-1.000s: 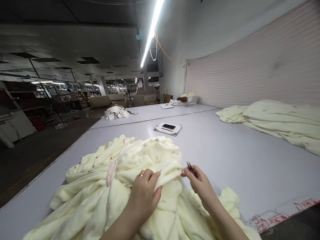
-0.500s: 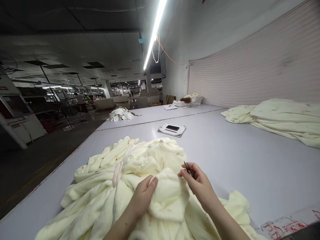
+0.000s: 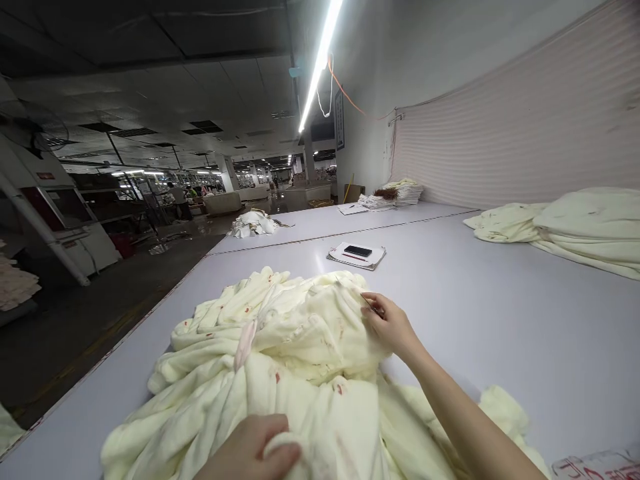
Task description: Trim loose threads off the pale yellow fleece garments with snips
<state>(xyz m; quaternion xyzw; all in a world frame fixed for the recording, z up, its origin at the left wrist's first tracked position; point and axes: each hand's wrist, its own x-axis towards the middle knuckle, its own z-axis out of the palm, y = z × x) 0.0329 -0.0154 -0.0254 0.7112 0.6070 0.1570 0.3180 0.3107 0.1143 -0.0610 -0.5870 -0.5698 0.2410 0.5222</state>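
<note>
A big heap of pale yellow plush fabric with small reddish and brown motifs lies in front of me. Near the bottom of the view, my left hand is closed, with a fold of this fabric pinched between thumb and fingers. At the heap's right side, my right hand rests against the cloth. Dark, slim thread snips sit in its fingers, mostly hidden by them. A pale pink strip lies across the gathered folds on the left.
Beyond the heap, a phone and a pen rest on a stack of papers on the pale table. White scraps lie at the far left edge, folded stacks at the back. More yellow fabric is at right.
My left hand has moved down and toward me with the cloth. My right hand has gone up and forward onto the heap, still holding the snips. The view has turned slightly left.
</note>
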